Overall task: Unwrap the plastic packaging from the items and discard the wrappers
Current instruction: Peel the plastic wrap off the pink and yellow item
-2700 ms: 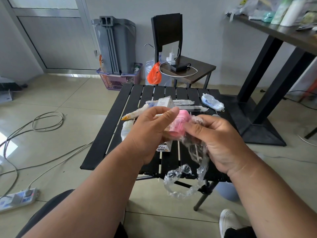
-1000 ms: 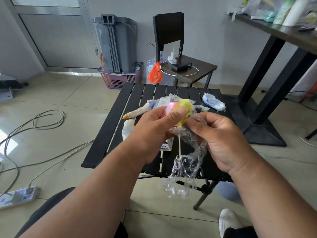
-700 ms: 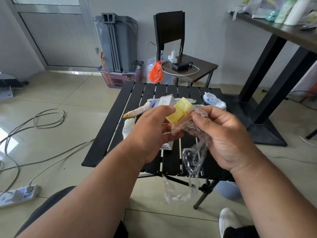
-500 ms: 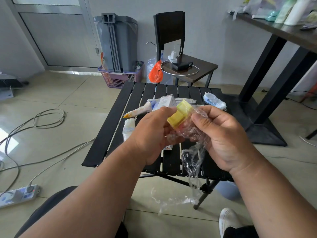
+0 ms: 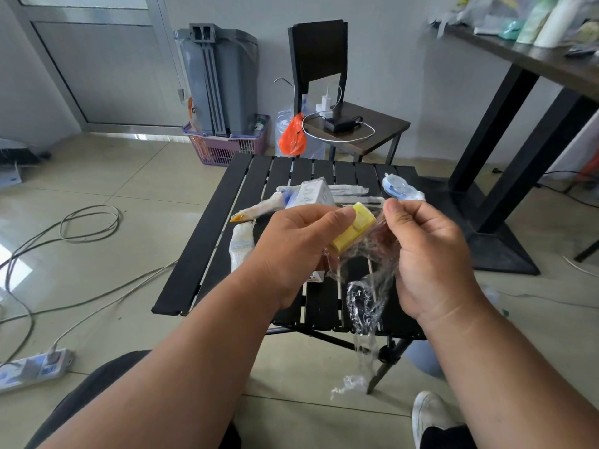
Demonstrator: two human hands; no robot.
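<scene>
Mid-unwrap, above the table (image 5: 207, 244). Left hand (image 5: 291, 251) curled round the yellow block (image 5: 355, 230), thumb pressing its top. Right hand (image 5: 428, 254) pinching clear wrap (image 5: 366, 293), a long tail hanging down past the table edge. Apparently still clinging at the block's lower end. Best done by holding the block firm, pulling the wrap steadily away, not snatching, then dropping it in the trash.
</scene>
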